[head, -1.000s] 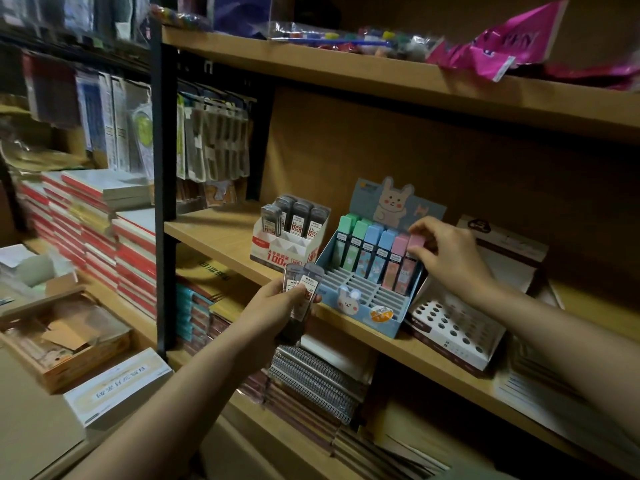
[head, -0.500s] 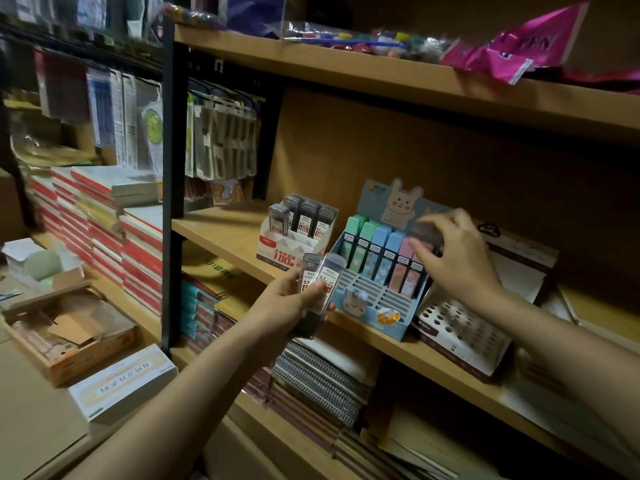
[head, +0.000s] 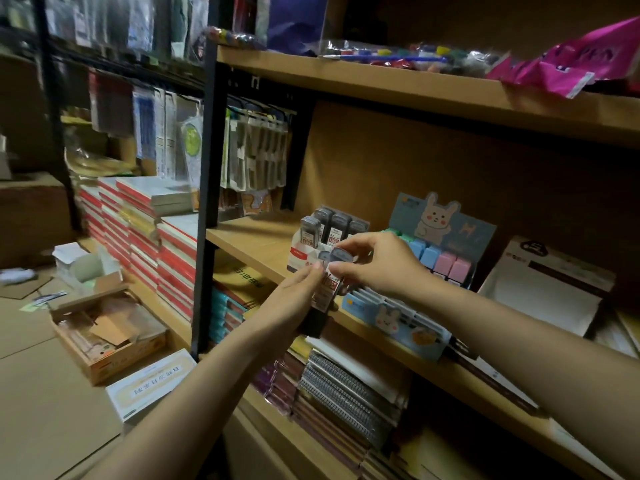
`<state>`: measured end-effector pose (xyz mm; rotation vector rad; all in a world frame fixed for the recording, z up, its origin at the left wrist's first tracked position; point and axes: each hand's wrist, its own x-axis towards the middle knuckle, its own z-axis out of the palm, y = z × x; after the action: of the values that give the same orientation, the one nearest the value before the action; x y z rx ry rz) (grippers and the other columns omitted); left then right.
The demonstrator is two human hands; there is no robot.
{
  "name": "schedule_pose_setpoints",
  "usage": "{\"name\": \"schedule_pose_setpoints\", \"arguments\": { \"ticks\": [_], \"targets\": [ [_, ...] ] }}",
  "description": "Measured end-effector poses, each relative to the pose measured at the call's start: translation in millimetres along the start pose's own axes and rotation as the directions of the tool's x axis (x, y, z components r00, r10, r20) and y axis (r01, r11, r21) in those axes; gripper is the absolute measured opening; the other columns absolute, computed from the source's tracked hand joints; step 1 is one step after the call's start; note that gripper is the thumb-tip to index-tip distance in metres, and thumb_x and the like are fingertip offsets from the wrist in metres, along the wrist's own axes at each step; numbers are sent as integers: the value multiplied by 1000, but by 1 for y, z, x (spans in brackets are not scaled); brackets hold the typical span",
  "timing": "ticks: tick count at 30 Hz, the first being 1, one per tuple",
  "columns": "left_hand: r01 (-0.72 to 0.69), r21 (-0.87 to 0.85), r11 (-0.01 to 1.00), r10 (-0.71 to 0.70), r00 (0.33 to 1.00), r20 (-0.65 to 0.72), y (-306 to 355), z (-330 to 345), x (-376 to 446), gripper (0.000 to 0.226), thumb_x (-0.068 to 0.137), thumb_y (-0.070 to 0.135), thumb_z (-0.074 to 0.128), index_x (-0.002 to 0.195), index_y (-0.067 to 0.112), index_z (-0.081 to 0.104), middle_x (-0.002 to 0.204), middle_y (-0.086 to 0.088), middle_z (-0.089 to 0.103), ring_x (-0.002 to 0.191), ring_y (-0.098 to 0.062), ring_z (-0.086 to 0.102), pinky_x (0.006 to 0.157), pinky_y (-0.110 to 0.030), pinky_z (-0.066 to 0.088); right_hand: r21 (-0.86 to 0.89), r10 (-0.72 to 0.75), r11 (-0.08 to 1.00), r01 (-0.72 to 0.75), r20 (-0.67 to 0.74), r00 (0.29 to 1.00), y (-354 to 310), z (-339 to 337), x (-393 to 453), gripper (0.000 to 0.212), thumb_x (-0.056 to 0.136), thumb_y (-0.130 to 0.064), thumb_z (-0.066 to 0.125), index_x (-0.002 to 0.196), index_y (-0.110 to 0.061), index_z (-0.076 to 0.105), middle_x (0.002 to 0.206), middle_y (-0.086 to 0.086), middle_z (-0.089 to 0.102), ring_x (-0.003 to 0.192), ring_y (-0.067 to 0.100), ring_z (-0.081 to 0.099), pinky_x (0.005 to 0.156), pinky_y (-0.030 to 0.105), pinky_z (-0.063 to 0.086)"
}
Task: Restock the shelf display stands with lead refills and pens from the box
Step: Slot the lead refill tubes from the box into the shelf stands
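Note:
My left hand (head: 298,299) grips a small bunch of clear lead refill cases (head: 330,282) in front of the middle shelf. My right hand (head: 377,261) pinches the top of one case in that bunch. Behind them a white and red display stand (head: 304,256) holds several dark refill cases (head: 329,223). To its right a blue rabbit display stand (head: 394,317) carries a back row of green, blue and pink refill cases (head: 440,259); its front slots are bare.
A white punched pen stand (head: 540,289) sits at the right on the wooden shelf (head: 252,237). An open cardboard box (head: 107,334) and a white carton (head: 152,379) lie on the floor at the left. Notebooks fill the lower shelf.
My right hand left the pastel cases in the rabbit stand and came left to the bunch in my left hand. My left hand rose slightly with the cases.

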<state>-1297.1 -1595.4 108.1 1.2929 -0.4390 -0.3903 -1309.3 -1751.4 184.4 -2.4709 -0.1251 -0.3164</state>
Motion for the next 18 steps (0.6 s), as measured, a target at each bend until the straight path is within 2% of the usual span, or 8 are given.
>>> {"name": "schedule_pose_setpoints", "arguments": {
  "ticks": [2, 4, 7, 9, 11, 13, 15, 18],
  "targets": [
    [-33, 17, 999, 33, 999, -1, 3, -8, 2, 25, 98, 49, 43, 105, 43, 66, 98, -1, 66, 80, -12, 62, 65, -24, 49, 104, -8, 995, 3, 45, 999, -7, 7, 8, 23, 81, -22, 78, 100, -28, 67, 89, -2, 73, 63, 14, 73, 59, 28, 61],
    [-49, -22, 999, 50, 998, 24, 6, -17, 5, 28, 100, 43, 41, 114, 35, 63, 98, -3, 65, 75, -10, 61, 61, -22, 49, 151, -12, 988, 0, 73, 997, -11, 15, 14, 25, 82, -20, 77, 106, -22, 69, 90, -1, 73, 64, 16, 73, 60, 35, 62],
    [-48, -31, 998, 49, 999, 11, 6, -27, 6, 32, 100, 41, 42, 118, 24, 61, 100, -7, 63, 77, -13, 60, 67, -25, 49, 60, -40, 997, 37, 51, 998, -10, 22, 25, 32, 81, -25, 78, 111, -20, 70, 94, -4, 73, 72, 11, 72, 70, 37, 62],
    [-23, -57, 998, 17, 995, -99, 3, -34, 8, 32, 101, 39, 41, 117, 21, 61, 102, -10, 62, 80, -17, 59, 68, -27, 49, 62, -66, 996, 67, -9, 998, -8, 16, 35, 29, 81, -25, 77, 109, -21, 70, 96, -5, 72, 79, 10, 72, 76, 36, 61],
    [-1, -140, 990, -33, 970, -242, -2, -45, 12, 33, 103, 33, 38, 122, 13, 55, 101, -12, 61, 78, -18, 57, 64, -26, 48, 86, -99, 990, 111, -134, 986, -7, 6, 49, 25, 83, -22, 75, 108, -21, 70, 97, -4, 71, 86, 11, 70, 79, 35, 60],
    [3, -226, 974, -85, 932, -353, -5, -59, 16, 32, 104, 28, 38, 126, 9, 49, 98, -12, 61, 74, -17, 55, 65, -27, 47, 8, -164, 985, 173, -273, 948, -10, -1, 64, 20, 84, -24, 74, 104, -22, 72, 94, -8, 70, 87, 7, 67, 79, 24, 57],
    [3, -276, 961, -117, 910, -398, -7, -69, 19, 30, 104, 26, 38, 127, 9, 47, 98, -12, 61, 73, -17, 55, 67, -28, 47, -87, -235, 972, 219, -330, 914, -15, 1, 78, 17, 84, -23, 74, 101, -22, 71, 89, -12, 68, 82, 0, 62, 69, 10, 50],
    [-1, -306, 952, -126, 910, -394, -9, -73, 21, 28, 103, 27, 39, 125, 11, 48, 97, -11, 62, 72, -17, 56, 66, -28, 47, -211, -309, 945, 249, -330, 892, -16, 11, 96, 17, 86, -20, 72, 102, -16, 70, 96, -4, 66, 87, 8, 60, 72, 14, 45]
  ]
}}
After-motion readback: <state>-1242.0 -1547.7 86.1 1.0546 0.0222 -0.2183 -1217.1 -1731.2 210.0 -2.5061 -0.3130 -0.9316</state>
